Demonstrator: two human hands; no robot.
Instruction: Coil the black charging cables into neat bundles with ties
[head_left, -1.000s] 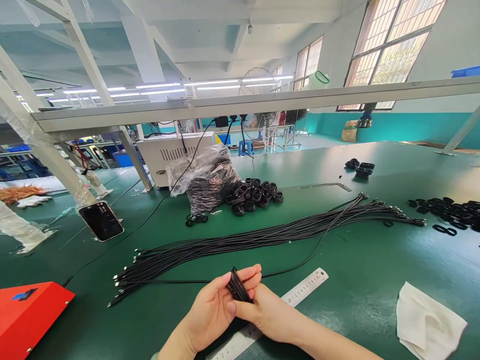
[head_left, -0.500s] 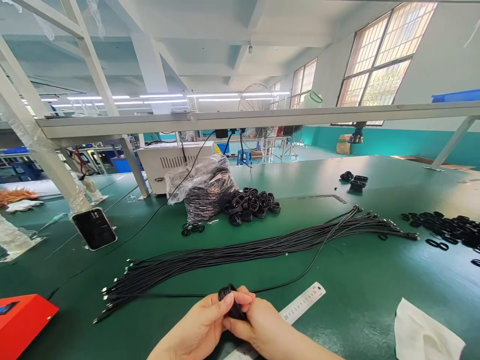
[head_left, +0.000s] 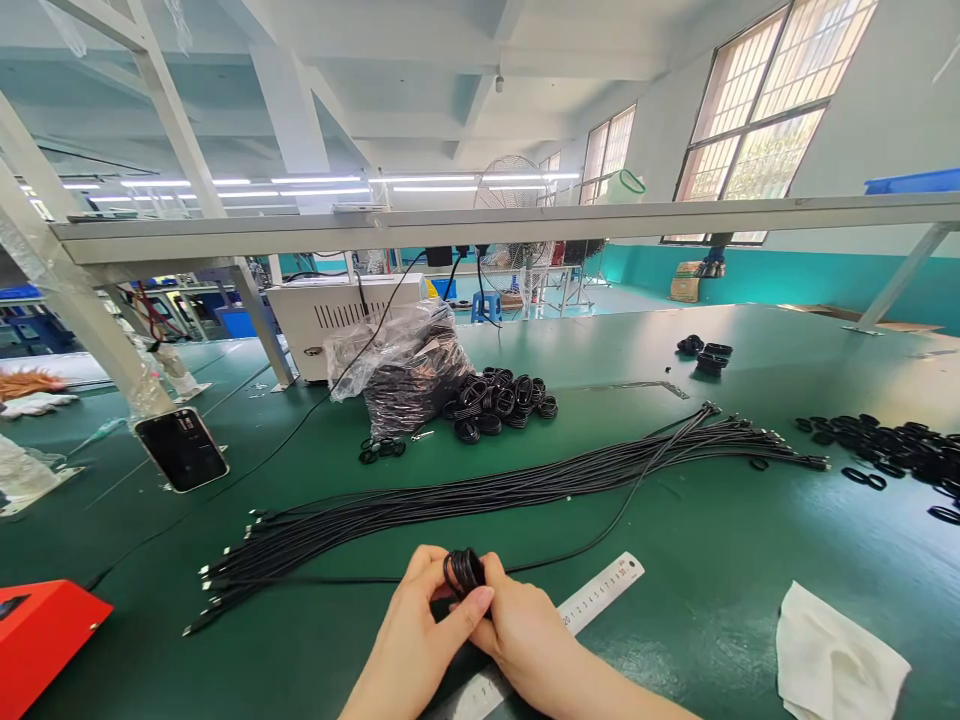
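A small coil of black cable (head_left: 465,570) is held between my two hands, low in the middle of the view. My left hand (head_left: 424,620) is closed on its left side, the thumb pressed across the front. On the right side, the fingers of my right hand (head_left: 517,615) are wrapped round the coil and partly hidden. Beneath my hands a steel ruler (head_left: 600,595) lies slanted on the green table (head_left: 675,640). Just beyond, a long bundle of black cables (head_left: 465,495) stretches across the table, with metal connectors at its ends.
Coiled cables (head_left: 506,400) lie beside a plastic bag (head_left: 412,375) at the back. Black rings (head_left: 900,445) are spread at the right, a white cloth (head_left: 836,650) nearer. At the left are a phone (head_left: 181,450) and a red device (head_left: 49,640).
My left hand has shifted right and turned over the coil, its thumb now lower across the front. The coil has risen slightly and its loops face more upward. The view has shifted a little.
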